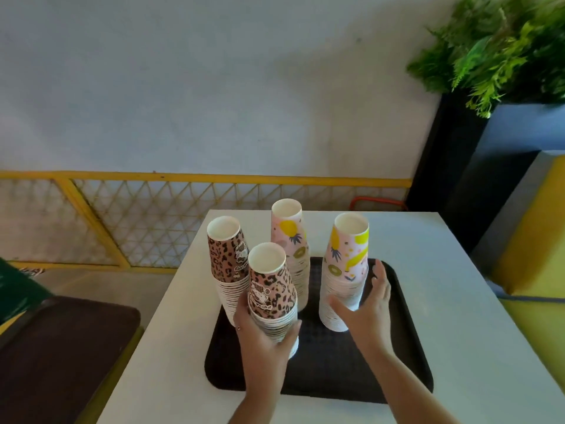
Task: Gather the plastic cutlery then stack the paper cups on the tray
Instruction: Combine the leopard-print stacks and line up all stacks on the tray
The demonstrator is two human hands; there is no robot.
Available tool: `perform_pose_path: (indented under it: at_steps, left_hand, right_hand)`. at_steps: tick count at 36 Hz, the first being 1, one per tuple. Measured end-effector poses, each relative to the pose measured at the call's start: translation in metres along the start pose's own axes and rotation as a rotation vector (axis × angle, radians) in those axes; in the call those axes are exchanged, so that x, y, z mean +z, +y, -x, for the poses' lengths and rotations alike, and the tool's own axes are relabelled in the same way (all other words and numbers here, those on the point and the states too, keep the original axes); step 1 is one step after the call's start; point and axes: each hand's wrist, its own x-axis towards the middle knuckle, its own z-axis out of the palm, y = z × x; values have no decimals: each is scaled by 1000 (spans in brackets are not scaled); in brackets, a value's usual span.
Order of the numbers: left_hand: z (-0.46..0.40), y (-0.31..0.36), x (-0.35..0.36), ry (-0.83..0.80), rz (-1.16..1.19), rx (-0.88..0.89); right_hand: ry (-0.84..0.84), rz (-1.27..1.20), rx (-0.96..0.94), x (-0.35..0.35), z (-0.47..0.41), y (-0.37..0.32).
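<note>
Four tall upside-down stacks of printed paper cups on a black rectangular plastic tray (406,356). Nearest leopard-print stack (270,296) at the tray's front left, gripped by the left hand (263,335), fingers wrapped round its lower rims. Second leopard stack (227,261) just behind, at the tray's left edge. Two pineapple-print stacks (347,270) toward the tray's back. Right hand (368,304) spread wide, holding nothing, beside the right pineapple stack. Bare tray floor at front and right. White table (458,301) beneath the tray.
</note>
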Motion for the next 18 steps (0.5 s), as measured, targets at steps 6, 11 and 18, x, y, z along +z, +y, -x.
perform_pose_path:
  at_steps: [6, 11, 18]
  left_hand:
    - [-4, -1, 12, 78, -65, -31]
    - [-5, 7, 20, 139, -72, -39]
    - [-4, 8, 25, 174, -67, -76]
  right_hand:
    - [-73, -83, -57, 6, -14, 14]
    - [-76, -60, -98, 0, -28, 24]
    - [-31, -14, -105, -15, -48, 30]
